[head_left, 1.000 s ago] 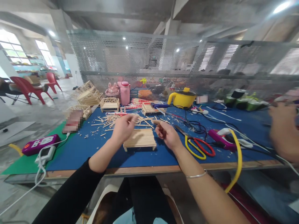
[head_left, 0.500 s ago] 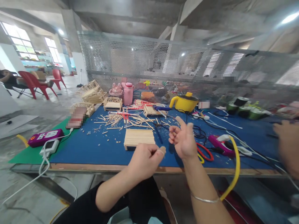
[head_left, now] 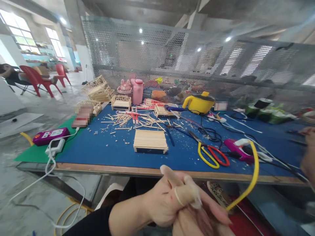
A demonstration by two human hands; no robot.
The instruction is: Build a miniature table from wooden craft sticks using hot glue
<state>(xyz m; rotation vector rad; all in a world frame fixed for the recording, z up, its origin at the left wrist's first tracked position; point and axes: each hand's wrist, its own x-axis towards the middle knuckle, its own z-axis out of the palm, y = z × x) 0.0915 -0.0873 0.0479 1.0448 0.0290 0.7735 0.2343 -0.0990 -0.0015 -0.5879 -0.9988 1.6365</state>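
My left hand [head_left: 162, 203] and my right hand [head_left: 194, 224] are pressed together in front of the table's near edge. Pale finger cots cover some fingertips; one with a rolled rim sits on my left thumb. My left fingers close around my right hand, whose fingers are mostly hidden. No tool or stick shows in either hand. Beyond them, on the blue mat [head_left: 93, 147], stands a small bench-like platform of wooden sticks [head_left: 150, 140] on short legs. Scissors with one yellow and one red handle [head_left: 209, 156] lie to its right, and pliers [head_left: 170, 136] with dark blue handles beside it.
Loose sticks [head_left: 145, 123] and chips lie behind the platform. Small stick-built beds [head_left: 121, 103] stand farther back, near a pink jug [head_left: 137, 91] and a yellow pot [head_left: 200, 103]. Purple power strips [head_left: 50, 136] and cables flank the workspace. Another person's hand [head_left: 308, 141] is at far right.
Both hands have come down and toward me from above the table edge and met. The scissors and the platform's front are now uncovered. The view has tilted down slightly.
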